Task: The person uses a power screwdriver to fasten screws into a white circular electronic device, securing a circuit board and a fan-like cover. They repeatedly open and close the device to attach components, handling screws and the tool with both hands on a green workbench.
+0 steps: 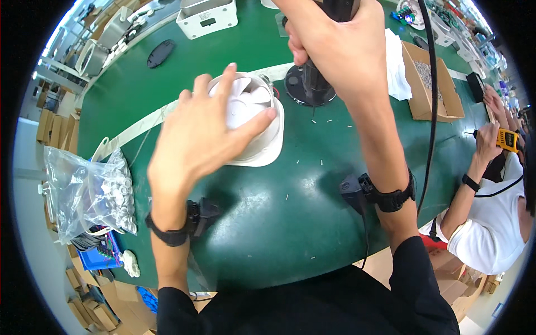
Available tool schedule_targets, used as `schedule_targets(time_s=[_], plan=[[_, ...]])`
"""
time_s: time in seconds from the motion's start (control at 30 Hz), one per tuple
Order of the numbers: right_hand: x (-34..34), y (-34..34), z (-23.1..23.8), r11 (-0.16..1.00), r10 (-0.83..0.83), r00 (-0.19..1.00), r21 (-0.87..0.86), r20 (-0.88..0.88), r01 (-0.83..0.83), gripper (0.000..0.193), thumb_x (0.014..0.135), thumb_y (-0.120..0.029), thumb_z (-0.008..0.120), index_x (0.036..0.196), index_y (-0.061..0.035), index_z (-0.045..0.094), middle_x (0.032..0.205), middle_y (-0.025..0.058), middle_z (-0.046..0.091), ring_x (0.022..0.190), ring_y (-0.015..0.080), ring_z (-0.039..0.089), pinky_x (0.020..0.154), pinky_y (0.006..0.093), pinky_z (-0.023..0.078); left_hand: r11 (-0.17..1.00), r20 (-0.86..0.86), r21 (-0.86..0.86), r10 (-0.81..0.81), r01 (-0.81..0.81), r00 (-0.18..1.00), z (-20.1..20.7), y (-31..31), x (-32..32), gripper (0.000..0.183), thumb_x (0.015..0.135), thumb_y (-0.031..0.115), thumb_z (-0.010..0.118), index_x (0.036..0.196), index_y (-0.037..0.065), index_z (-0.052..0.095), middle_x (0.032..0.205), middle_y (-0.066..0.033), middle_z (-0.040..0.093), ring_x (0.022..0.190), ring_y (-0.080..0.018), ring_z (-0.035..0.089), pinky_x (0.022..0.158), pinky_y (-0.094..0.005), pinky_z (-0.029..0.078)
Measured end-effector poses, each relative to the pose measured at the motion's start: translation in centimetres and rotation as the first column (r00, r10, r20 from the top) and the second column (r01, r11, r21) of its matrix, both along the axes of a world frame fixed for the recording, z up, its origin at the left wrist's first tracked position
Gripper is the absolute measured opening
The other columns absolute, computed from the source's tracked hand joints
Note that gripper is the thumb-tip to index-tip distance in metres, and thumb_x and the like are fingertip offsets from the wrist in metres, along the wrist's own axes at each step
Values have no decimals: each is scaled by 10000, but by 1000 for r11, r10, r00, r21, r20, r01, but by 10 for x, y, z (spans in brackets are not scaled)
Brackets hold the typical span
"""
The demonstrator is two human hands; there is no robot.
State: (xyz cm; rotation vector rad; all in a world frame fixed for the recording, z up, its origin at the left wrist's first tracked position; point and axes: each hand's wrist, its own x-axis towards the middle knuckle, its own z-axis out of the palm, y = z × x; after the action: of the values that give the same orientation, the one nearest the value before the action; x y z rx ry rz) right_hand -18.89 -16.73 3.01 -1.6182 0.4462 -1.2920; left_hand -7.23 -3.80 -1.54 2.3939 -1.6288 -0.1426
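My left hand point(204, 131) lies over a white round fan housing point(262, 153) on the green table, its fingers spread and the thumb stretched across toward the right rim. White fan blades point(245, 97) show between thumb and forefinger; the palm hides the housing's left part. Farther right, my right hand point(343, 44) is wrapped around a black upright power screwdriver point(317, 81), whose upper end runs out of view. The tool's lower end is in front of a round black disc point(296, 84) on the table. Several tiny pale pins or screws point(321, 162) lie scattered nearer me.
A cardboard box point(446, 109) of small parts and a white cloth point(396, 67) sit at right, behind a hanging black cable point(434, 100). At left is a clear bag point(84, 192) of white pieces. A white housing point(207, 19) stands far back. A co-worker holds a yellow tool point(507, 139).
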Motion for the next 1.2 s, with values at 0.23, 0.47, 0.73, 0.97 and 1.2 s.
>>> schedule_targets(time_s=[0.23, 0.47, 0.73, 0.97, 1.2], plan=[[-15, 15, 18, 856, 357, 914, 324, 194, -403, 304, 992, -221, 709, 771, -62, 574, 532, -15, 496, 404, 76, 460, 386, 254, 355, 915, -212, -140, -401, 379, 891, -8, 6, 35, 892, 707, 457, 836, 1467, 97, 538, 1302, -221, 587, 1197, -397, 605, 993, -457, 515], [-6, 12, 1, 944, 251, 942, 159, 225, -289, 318, 1004, -226, 704, 756, -69, 580, 531, -14, 506, 412, 64, 455, 393, 249, 351, 961, -150, -126, -266, 248, 952, -7, 2, 25, 873, 699, 485, 820, 1431, 84, 566, 1193, -208, 615, 1066, -398, 662, 914, -450, 546], [-2, 10, -1, 928, 264, 942, 212, 209, -307, 312, 1001, -224, 708, 762, -71, 579, 536, -13, 509, 417, 63, 454, 391, 254, 344, 959, -135, -144, -262, 242, 956, -8, 2, 23, 863, 687, 462, 811, 1425, 84, 573, 1170, -214, 622, 1040, -399, 670, 890, -454, 552], [-3, 10, -4, 933, 270, 936, 180, 226, -313, 311, 995, -228, 716, 764, -72, 579, 541, -14, 513, 416, 63, 452, 394, 252, 345, 959, -128, -147, -263, 244, 956, -9, 2, 23, 846, 688, 461, 809, 1414, 89, 583, 1176, -220, 624, 1039, -409, 670, 886, -458, 554], [-2, 13, -4, 923, 304, 941, 199, 147, -329, 294, 992, -213, 719, 766, -80, 586, 561, -28, 515, 437, 51, 461, 401, 243, 342, 963, -77, -83, -264, 257, 962, -6, 2, 20, 840, 721, 351, 834, 1469, 129, 524, 1252, -175, 608, 1055, -372, 664, 926, -422, 528]])
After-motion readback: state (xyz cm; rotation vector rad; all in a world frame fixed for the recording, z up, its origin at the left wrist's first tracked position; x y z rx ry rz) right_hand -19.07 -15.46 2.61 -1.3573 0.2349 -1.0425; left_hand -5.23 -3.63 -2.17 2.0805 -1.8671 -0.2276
